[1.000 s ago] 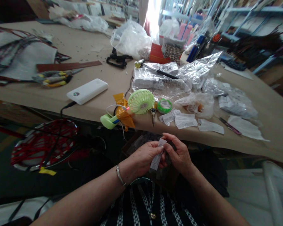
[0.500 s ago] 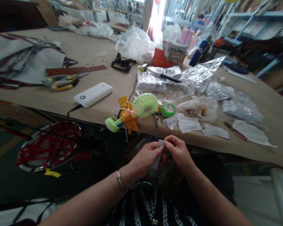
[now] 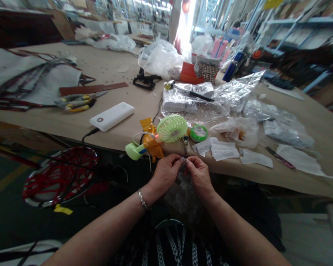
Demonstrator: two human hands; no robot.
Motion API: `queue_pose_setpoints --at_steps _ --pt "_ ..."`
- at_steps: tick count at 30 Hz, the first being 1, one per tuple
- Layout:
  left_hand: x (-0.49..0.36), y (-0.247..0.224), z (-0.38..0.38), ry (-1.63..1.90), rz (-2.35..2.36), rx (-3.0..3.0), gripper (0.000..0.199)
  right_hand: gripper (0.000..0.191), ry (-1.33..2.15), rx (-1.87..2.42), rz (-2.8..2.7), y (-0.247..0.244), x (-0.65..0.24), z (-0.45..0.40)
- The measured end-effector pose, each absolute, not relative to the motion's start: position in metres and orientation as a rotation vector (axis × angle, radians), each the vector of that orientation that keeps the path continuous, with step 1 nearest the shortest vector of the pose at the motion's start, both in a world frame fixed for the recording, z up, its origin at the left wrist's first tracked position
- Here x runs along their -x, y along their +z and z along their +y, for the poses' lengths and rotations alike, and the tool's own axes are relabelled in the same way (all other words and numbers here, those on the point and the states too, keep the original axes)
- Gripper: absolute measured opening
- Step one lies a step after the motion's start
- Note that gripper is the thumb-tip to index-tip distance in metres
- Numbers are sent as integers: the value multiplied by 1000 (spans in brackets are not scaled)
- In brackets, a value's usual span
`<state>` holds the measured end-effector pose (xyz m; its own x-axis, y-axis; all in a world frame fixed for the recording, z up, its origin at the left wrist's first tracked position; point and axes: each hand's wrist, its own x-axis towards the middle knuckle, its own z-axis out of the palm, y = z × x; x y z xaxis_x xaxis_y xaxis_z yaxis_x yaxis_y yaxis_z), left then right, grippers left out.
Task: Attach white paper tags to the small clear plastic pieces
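Note:
My left hand (image 3: 165, 173) and my right hand (image 3: 198, 176) meet in front of the table edge, both closed in a pinch. Between their fingertips is a small white label (image 3: 182, 159), mostly hidden by the fingers. Just above the fingertips, a thin pointed metal tool (image 3: 185, 143), like a soldering iron, juts over the edge with its tip toward me. Whether the label touches that tip I cannot tell. More printed white labels (image 3: 224, 150) lie in small stacks to the right. Below my hands, whitish pieces (image 3: 180, 195) show dimly.
A green fan (image 3: 172, 128) is fastened at the edge with orange tape (image 3: 153, 145). Close by sit a green tape roll (image 3: 198, 133), a white power bank (image 3: 112, 116), pliers (image 3: 77, 102), tweezers (image 3: 280, 157), plastic bags (image 3: 235, 131) and a hammer-like tool (image 3: 188, 91).
Both hands have moved up toward the pointed tool with the label, and their fingertips have come together. The label, hanging in plain sight before, is now mostly covered. The view has shifted slightly.

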<state>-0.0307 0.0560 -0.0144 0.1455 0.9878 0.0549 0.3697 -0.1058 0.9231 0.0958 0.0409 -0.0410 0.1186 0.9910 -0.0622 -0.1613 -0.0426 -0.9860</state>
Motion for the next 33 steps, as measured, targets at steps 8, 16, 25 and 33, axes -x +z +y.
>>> queue_pose_setpoints --at_steps 8,16,25,33 --pt "28 -7 62 958 1382 -1767 23 16 1174 1169 -984 -37 -94 45" --pt "27 -7 65 998 1383 -1841 21 15 1138 1146 -1000 -34 -95 49" --pt "26 -12 60 1074 1326 -1799 20 14 1063 1131 -1067 -38 -97 47" --pt "27 -12 52 1080 1287 -1715 21 12 1026 1146 -1123 -36 -98 39"
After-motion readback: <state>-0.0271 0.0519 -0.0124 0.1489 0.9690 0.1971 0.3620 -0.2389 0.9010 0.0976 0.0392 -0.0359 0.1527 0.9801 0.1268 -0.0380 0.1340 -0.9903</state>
